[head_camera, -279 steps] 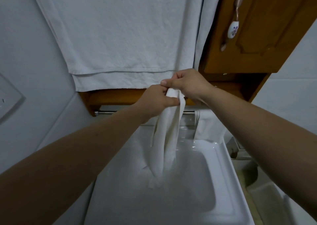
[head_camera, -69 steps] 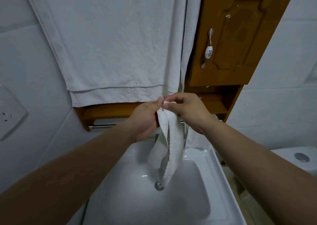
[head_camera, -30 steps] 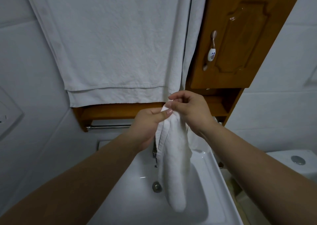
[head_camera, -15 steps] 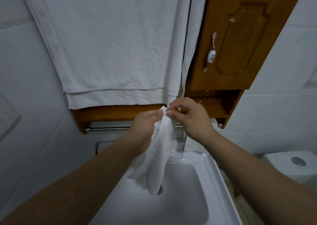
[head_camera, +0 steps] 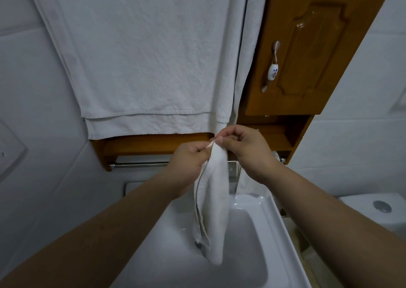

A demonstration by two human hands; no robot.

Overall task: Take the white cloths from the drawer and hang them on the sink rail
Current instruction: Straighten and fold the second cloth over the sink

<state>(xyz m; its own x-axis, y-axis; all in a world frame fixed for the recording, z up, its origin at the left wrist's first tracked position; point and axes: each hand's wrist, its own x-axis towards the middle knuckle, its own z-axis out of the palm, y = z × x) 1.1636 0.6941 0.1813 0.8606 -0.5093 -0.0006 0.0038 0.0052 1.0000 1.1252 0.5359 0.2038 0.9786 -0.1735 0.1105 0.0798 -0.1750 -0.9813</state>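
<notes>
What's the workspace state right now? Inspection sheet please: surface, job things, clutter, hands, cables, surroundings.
Surface: white sink, basin under the hands; drain partly hidden by the cloth.
Job things: white cloth hangs bunched from the fingertips, over the basin, not on the rail. Another cloth seems to hang at the rail's right end, mostly hidden.
Clutter: nothing seen.
Hands: left hand and right hand both pinch the cloth's top edge, in front of the rail.
Cables: nothing seen.
Surroundings: big white towel above a wooden shelf; wooden cabinet, door closed; toilet tank at right; tiled walls.
</notes>
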